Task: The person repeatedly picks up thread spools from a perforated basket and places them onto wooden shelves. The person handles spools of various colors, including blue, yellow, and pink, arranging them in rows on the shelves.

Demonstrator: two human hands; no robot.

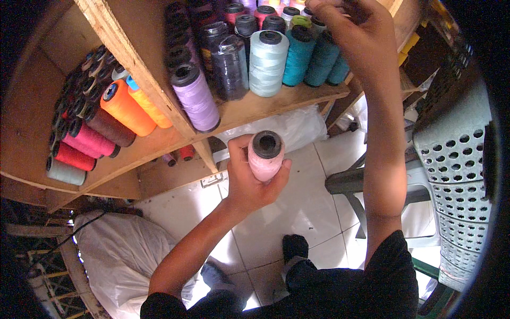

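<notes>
My left hand (254, 181) is wrapped round a pale pink thread spool (265, 162), held upright in front of the shelf with its dark hollow top facing up. At the upper right, my right hand (353, 21) reaches over the spools on the shelf. Its thumb and fingers look apart and nothing shows between them, though the picture's top edge cuts part of them off. Below and beside it stand teal spools (300, 56) and a light blue spool (268, 64). Further left are a wrapped dark spool (230, 69) and a lilac spool (195, 98).
A wooden upright (135, 64) divides the shelf (281, 105). In the left compartment lie orange (127, 106), magenta (93, 138), red and grey spools. A white sack (122, 260) rests on the tiled floor at left. A grey perforated plastic chair (457, 159) stands at right.
</notes>
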